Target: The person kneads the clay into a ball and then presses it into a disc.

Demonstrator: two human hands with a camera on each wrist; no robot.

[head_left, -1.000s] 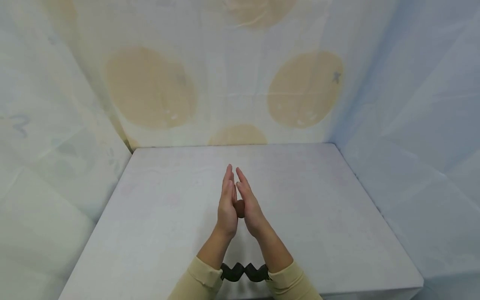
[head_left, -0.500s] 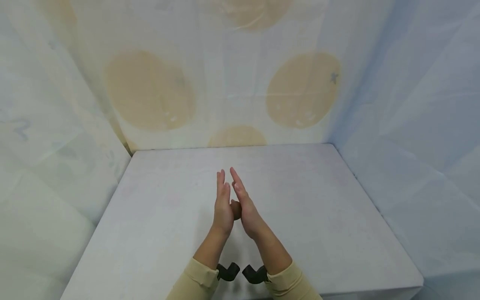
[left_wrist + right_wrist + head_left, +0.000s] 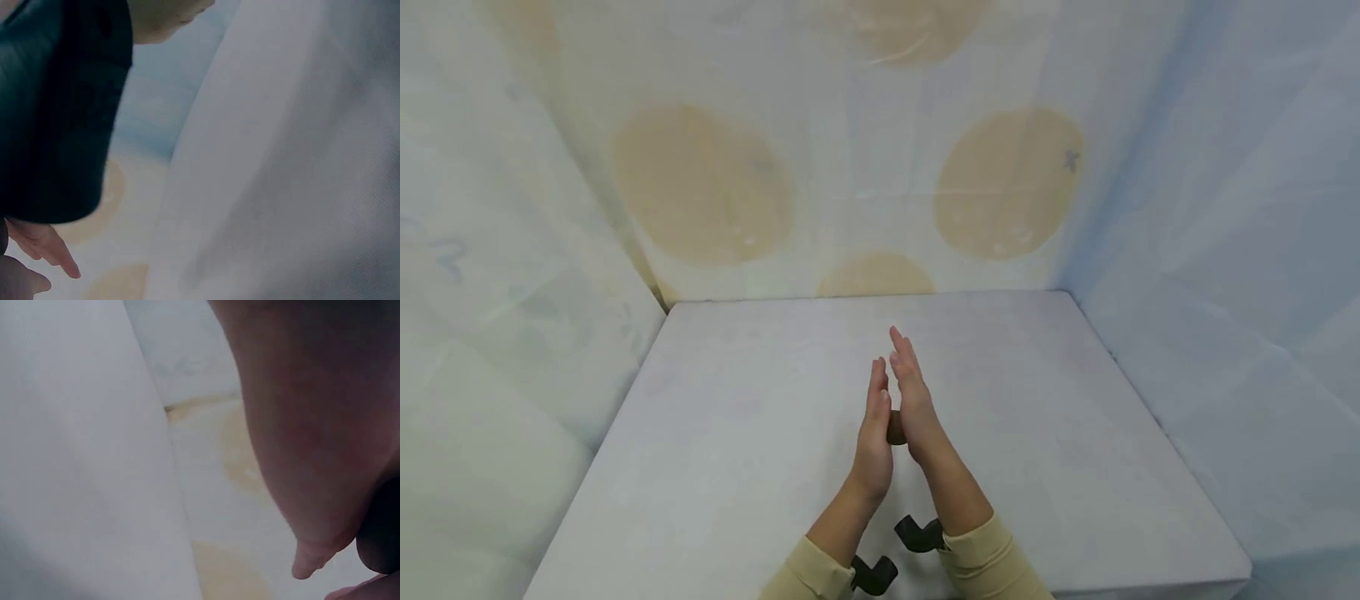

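A small brown lump (image 3: 895, 429) sits between my two flat palms above the white table (image 3: 737, 433). My left hand (image 3: 876, 433) presses on it from the left with straight fingers pointing away from me. On the other side my right hand (image 3: 913, 400) presses with straight fingers and reaches further forward. The right wrist view is filled by my right hand (image 3: 312, 425), with the dark lump (image 3: 381, 531) at the frame's right edge. In the left wrist view only a few fingers (image 3: 44, 247) show at the bottom left, below a dark wrist mount (image 3: 56, 106).
Pale cloth walls with tan round patches (image 3: 700, 183) close the table in at the back and on both sides. The table's front edge (image 3: 1075, 583) lies just below my sleeves. Black wrist mounts (image 3: 917, 533) stick out under both forearms.
My right palm has slid forward and my left palm back, with the brown lump still between them. Both hands have drifted slightly to the right.
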